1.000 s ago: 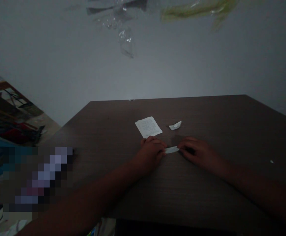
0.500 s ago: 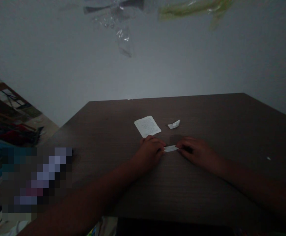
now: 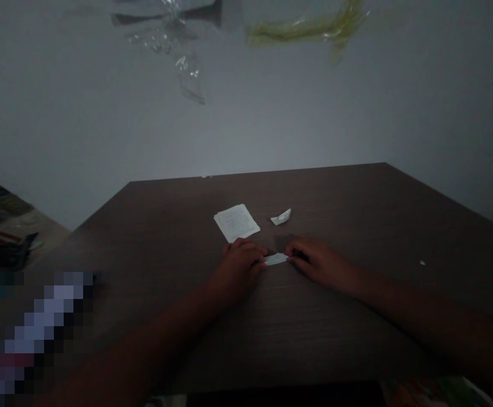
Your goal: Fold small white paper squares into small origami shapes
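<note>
Between my two hands a small folded piece of white paper (image 3: 276, 259) is held just over the dark wooden table (image 3: 229, 339). My left hand (image 3: 243, 265) pinches its left end, and my right hand (image 3: 312, 260) pinches the right end with thumb and fingertips. Just beyond my left hand lies a stack of square paper sheets (image 3: 236, 223) with writing or print on top. Past the held paper sits a small folded paper boat (image 3: 280, 217).
A tiny white scrap (image 3: 423, 263) lies on the table at the right. A blurred-out object (image 3: 47, 322) is at the left edge. The wall behind carries clear plastic (image 3: 189, 70) and a yellow plastic strip (image 3: 297, 31).
The camera view has turned slightly right, so everything appears shifted left. The folded paper now looks bowed along its upper edge; both hands keep their pinch on it.
</note>
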A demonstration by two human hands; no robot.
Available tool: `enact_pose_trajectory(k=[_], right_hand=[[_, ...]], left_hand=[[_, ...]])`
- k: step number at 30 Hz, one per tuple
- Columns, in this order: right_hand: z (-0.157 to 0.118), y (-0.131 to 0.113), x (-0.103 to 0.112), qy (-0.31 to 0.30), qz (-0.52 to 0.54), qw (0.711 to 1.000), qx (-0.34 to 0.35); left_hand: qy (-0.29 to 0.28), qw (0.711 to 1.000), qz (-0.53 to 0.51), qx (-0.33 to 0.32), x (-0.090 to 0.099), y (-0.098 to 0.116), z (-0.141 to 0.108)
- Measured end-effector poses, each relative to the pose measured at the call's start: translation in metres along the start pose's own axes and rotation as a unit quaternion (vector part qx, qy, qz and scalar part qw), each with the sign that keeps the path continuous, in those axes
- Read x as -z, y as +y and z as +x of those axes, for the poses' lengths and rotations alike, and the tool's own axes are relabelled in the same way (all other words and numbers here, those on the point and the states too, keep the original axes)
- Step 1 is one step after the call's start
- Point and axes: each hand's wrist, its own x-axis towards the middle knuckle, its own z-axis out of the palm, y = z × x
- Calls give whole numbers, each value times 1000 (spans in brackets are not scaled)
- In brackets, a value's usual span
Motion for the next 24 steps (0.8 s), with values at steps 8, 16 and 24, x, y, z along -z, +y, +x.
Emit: enact_pose_trajectory(k=[8,16,24], right_hand=[[0,-2,3,-1,18,1000,-14],[-1,-2,5,-6,13,1000,-16],[-1,-5,1,12,2,1000,14]], left_hand=[[3,1000,-2,-2,-1,-3,0],[2,1000,5,-1,-3,-6,-2],[9,1000,27,6,-6,-5,-3]])
